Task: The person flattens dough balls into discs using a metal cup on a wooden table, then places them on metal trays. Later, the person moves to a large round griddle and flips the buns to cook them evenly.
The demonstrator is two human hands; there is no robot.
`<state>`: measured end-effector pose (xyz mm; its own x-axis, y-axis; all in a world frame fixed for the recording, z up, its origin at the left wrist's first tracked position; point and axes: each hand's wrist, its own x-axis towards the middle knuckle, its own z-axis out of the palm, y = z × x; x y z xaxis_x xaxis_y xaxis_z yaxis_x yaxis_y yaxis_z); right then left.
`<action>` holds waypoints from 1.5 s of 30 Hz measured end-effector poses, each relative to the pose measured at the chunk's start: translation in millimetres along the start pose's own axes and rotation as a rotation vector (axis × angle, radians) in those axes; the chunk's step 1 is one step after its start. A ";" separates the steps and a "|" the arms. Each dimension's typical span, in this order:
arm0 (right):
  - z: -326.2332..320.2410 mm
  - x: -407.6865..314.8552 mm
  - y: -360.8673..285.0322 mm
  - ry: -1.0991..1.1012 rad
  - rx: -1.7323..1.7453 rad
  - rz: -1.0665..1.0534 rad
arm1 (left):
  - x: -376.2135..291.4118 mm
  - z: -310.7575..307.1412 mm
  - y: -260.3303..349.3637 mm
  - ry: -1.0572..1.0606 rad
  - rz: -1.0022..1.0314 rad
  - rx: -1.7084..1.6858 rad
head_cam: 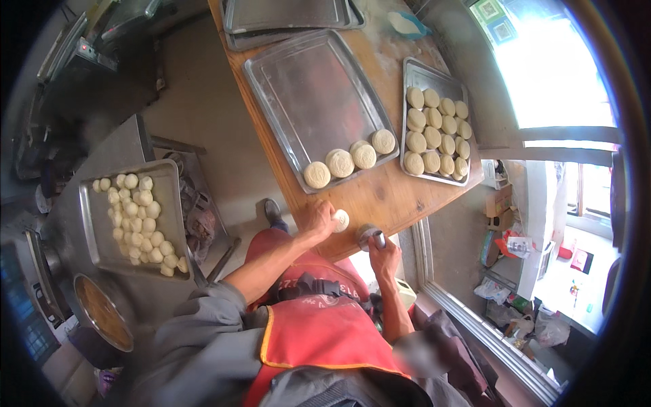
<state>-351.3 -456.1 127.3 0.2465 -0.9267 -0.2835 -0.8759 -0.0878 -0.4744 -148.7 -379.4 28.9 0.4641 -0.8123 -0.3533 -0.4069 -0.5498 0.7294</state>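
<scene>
At the near end of the wooden table (386,206), my left hand (320,221) holds a round, pattern-stamped dough cake (341,221) by its edge. My right hand (384,254) grips a metal-handled tool (378,238), whose round part (365,235) is just past my fingers; its exact kind is unclear. Beyond my hands lies a large metal baking tray (315,102) with several stamped cakes along its near edge, one of them (317,175) at the left corner. To its right, a smaller metal tray (405,76) carries rows of thick round cakes (432,137).
On my left, a metal tray (89,224) of dough balls (148,225) rests on a metal counter, near a round pan (103,311) with brown contents. Stacked trays (287,14) and a blue scoop (414,28) with flour lie at the table's far end. A window sill borders the right side.
</scene>
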 end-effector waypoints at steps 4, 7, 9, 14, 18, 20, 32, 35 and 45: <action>4.4 -7.4 6.8 0.023 0.089 0.051 | 4.0 -26.8 3.3 -0.250 -0.144 -0.321; 11.2 -12.8 6.9 -0.002 0.088 0.058 | 33.0 -57.9 -1.4 0.045 -0.103 -0.678; 15.0 -14.3 5.3 0.000 0.049 0.021 | 73.4 -79.9 -10.2 0.182 -0.053 -0.815; 20.7 -9.3 -2.1 -0.076 -0.055 -0.012 | 130.5 -111.6 -35.9 0.286 0.025 -0.367; 22.6 -1.9 -10.8 -0.132 -0.053 -0.016 | 75.5 -142.7 -69.9 0.438 0.056 -0.370; 25.9 2.2 -16.5 -0.085 -0.143 -0.139 | 33.0 -170.8 -101.9 0.705 0.101 -0.290; 33.0 36.5 -31.1 -0.150 -0.226 -0.306 | -167.2 -324.5 -295.0 0.949 -0.414 0.505; 34.8 37.7 -34.0 -0.131 -0.230 -0.294 | -141.6 -318.6 -294.7 0.922 -0.612 0.452; 35.2 25.1 -36.8 -0.087 -0.193 -0.251 | -137.2 -300.9 -264.4 0.944 -0.389 0.385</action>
<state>-298.3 -463.3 108.2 0.4918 -0.8334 -0.2523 -0.8439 -0.3847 -0.3741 132.0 -64.0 60.8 0.9643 -0.1832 0.1913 -0.2443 -0.8942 0.3750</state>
